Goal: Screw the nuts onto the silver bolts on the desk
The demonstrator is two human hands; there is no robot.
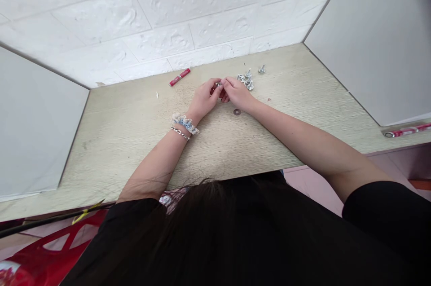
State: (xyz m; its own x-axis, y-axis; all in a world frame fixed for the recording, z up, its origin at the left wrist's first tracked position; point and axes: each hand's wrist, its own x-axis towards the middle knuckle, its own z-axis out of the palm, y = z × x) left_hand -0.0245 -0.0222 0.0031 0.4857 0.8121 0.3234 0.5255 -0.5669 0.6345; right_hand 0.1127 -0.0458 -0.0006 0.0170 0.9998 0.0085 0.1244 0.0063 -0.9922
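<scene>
My left hand (pixel 206 96) and my right hand (pixel 235 92) meet over the middle of the table, fingertips touching. Pinched between them is a small metal fastener (pixel 218 84), mostly hidden by my fingers, so its exact shape cannot be made out. Just right of my right hand stands a cluster of silver bolts with washers (pixel 249 84). One more bolt (pixel 261 69) is set apart, further right. A flat grey washer (pixel 237 112) lies on the table just below my right hand.
A red tube (pixel 179 77) lies near the white brick-patterned wall (pixel 168 12). The pale wooden table (pixel 114 133) runs between white panels at left (pixel 33 129) and right (pixel 373 48). A red patterned rod (pixel 409 131) rests at the right edge; a red chair (pixel 43 250) stands below left.
</scene>
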